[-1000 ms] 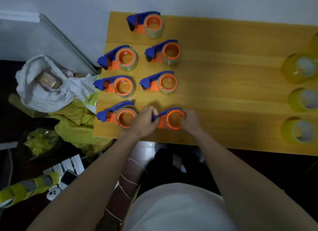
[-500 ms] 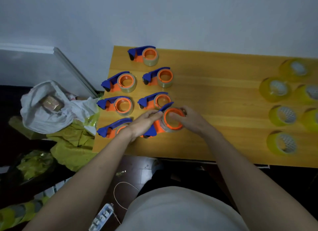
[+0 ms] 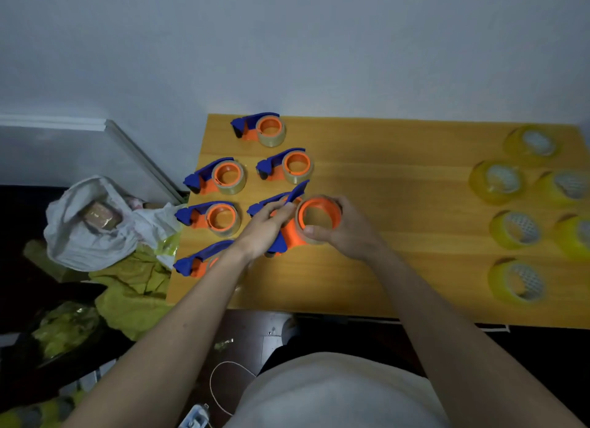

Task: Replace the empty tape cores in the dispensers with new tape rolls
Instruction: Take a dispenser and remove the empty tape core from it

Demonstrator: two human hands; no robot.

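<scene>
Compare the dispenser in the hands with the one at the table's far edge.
The held dispenser is lifted and tilted, gripped by the left hand and right hand; the far dispenser rests on the table, untouched. The held one's blue handle points away from the person; the far one's points left. Both have orange bodies, blue handles and a pale core.

light: dim, bluish, no source in view | brightest: tabletop [image 3: 399,204], soft sheen, no hard glare | floor left of tabletop: near black, detail lost | yellow tape rolls [image 3: 514,229] at tabletop's right end: smeared, soft | edges: wide-angle bending
</scene>
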